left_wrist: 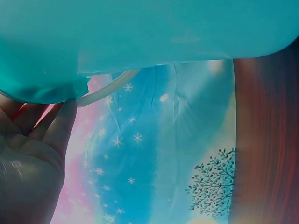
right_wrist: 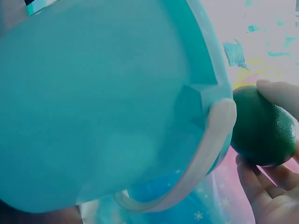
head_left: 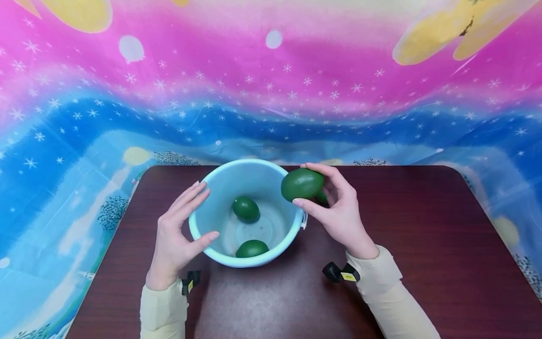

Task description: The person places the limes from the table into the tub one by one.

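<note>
A light blue bucket (head_left: 246, 262) stands on the table, its mouth facing up. Inside it lie two dark green avocados, one avocado (head_left: 246, 209) toward the back and another avocado (head_left: 252, 248) partly hidden by the front rim. My right hand (head_left: 340, 212) grips a third avocado (right_wrist: 264, 126) between thumb and fingers, at rim height by the bucket's right side. A further bit of green shows between those fingers; I cannot tell whether it is held. With thumb and fingers spread, my left hand (head_left: 178, 233) rests against the left of the rim, fingertips partly hidden in the left wrist view.
The pale bucket handle (right_wrist: 180, 191) hangs down outside the bucket. Underneath is a dark red-brown table (head_left: 427, 245) with rounded far corners. A printed pink and blue cloth (head_left: 322, 94) hangs behind it. Each wrist wears a small black camera (head_left: 332, 272).
</note>
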`<action>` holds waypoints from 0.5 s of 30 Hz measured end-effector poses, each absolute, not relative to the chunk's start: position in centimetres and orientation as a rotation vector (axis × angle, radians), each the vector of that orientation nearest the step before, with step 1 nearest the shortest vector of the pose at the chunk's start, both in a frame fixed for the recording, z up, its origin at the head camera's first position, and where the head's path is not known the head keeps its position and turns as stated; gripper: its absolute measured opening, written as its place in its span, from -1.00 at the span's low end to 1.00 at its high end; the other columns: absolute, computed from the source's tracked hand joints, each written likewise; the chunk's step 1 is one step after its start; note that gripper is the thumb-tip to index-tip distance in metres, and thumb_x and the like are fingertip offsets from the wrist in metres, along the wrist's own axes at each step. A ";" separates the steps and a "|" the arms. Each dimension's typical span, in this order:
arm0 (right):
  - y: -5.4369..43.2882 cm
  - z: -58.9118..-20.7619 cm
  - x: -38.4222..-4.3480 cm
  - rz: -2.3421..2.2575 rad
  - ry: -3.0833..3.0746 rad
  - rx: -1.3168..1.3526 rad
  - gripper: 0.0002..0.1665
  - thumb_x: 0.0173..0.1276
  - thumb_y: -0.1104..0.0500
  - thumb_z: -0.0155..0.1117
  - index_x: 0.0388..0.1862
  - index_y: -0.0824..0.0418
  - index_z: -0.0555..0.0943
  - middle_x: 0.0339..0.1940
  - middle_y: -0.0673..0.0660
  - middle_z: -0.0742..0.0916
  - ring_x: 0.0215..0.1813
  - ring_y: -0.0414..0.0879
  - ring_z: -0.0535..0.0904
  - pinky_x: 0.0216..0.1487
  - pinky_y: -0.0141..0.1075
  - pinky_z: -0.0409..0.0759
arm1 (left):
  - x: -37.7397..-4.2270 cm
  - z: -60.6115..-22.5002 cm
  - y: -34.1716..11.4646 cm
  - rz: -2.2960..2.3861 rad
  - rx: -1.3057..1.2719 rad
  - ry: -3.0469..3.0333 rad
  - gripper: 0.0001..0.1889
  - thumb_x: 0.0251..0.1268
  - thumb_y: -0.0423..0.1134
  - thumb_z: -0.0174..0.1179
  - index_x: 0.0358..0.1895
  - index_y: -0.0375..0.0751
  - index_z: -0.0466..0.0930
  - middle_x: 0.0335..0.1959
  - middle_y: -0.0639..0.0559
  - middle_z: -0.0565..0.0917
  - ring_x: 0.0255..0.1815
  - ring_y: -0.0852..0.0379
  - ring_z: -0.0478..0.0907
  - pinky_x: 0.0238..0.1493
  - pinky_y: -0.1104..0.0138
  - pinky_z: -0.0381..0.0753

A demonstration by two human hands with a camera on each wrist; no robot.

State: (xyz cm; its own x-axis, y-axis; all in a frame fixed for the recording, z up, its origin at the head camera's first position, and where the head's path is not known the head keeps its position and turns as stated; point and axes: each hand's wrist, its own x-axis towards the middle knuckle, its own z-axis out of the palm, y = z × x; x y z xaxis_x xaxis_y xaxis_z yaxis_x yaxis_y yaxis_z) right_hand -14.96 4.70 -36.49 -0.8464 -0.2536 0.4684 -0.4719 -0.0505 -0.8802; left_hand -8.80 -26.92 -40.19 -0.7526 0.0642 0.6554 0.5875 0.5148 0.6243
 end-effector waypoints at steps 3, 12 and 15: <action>4.4 -36.2 -14.8 2.016 -2.035 0.820 -0.20 0.10 0.62 0.45 0.36 0.37 0.48 0.30 0.25 0.59 0.16 0.11 0.59 0.20 -0.11 0.57 | -8.5 -39.3 -26.5 -1.198 -0.541 -2.190 -0.15 0.22 0.30 0.34 0.23 -0.49 0.59 0.27 -0.36 0.57 0.39 -0.39 0.37 0.33 0.42 0.36; 2.8 -34.9 -14.4 2.037 -1.982 0.952 -0.20 0.07 0.61 0.48 0.34 0.38 0.49 0.29 0.24 0.61 0.19 0.14 0.60 0.20 -0.08 0.57 | -8.9 -40.3 -27.0 -1.176 -0.534 -2.200 -0.13 0.21 0.34 0.31 0.25 -0.44 0.59 0.29 -0.30 0.56 0.41 -0.33 0.37 0.33 0.41 0.36; 2.3 -34.5 -14.3 2.063 -1.963 0.988 -0.20 0.06 0.63 0.47 0.33 0.40 0.48 0.29 0.23 0.61 0.21 0.15 0.59 0.17 -0.08 0.60 | -9.3 -41.4 -27.6 -1.173 -0.526 -2.204 -0.13 0.18 0.34 0.34 0.27 -0.40 0.60 0.31 -0.25 0.56 0.43 -0.28 0.36 0.34 0.40 0.35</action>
